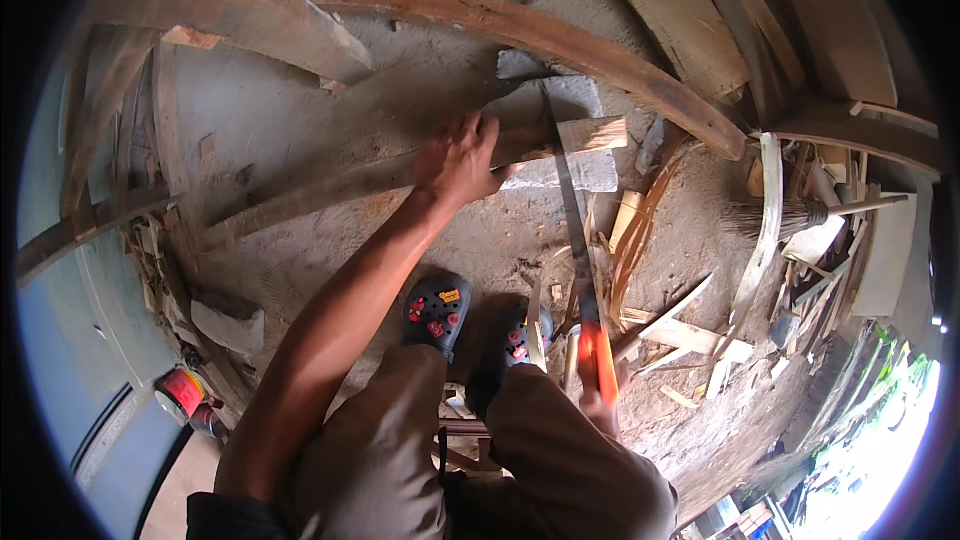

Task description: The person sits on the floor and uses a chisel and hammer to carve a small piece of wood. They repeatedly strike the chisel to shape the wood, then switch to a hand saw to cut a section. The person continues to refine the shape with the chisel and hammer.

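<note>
The head view took in dusty ground (300, 270), and over it a long plank (350, 192) ran from left of centre to upper centre-right, its right end lying across a pale block (570, 178). A saw (577, 230) crossed that end at a slant, blade tip up the frame, orange handle toward lower centre-right; the depth of any cut could not be told. Sawing seemed in hand, and good work called for long, even strokes, a straight wrist, firm pressure onto the block and lighter strokes near the finish. The left grip (460, 158) was clamped over the plank, just left of the blade; the right grip (603, 408), partly hidden, was wrapped around the handle, well below the plank.
</note>
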`<state>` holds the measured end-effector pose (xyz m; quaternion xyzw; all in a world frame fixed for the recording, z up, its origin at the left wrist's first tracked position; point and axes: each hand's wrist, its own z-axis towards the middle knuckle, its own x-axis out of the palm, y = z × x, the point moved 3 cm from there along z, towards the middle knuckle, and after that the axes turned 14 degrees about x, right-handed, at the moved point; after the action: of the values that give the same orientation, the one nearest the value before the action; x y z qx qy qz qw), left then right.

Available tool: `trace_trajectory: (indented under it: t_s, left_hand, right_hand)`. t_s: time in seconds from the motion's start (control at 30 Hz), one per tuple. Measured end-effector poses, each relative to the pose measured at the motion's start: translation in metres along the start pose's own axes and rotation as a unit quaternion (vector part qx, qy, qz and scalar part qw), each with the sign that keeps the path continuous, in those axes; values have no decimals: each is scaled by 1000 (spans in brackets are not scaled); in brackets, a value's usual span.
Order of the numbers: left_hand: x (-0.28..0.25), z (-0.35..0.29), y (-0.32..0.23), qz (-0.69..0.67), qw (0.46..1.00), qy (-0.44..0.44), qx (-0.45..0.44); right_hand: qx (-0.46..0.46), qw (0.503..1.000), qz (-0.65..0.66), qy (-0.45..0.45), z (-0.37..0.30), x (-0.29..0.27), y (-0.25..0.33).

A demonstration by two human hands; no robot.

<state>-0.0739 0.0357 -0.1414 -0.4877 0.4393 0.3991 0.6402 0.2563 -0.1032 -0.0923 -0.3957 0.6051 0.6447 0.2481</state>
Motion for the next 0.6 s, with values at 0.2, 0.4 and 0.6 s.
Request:
trace_trajectory:
  t_s: [0.2,0.4,0.6]
  left_hand:
    - [0,2,0,-12,1000,17,5]
    - [1,-1,3,-10,999,44,-2]
    - [3,-1,2,11,1000,28,-2]
  right_hand:
    - [125,986,95,64,42,17,24]
    - [-18,981,185,62,75,22,36]
    - [71,973,219,-15,9,-7,19]
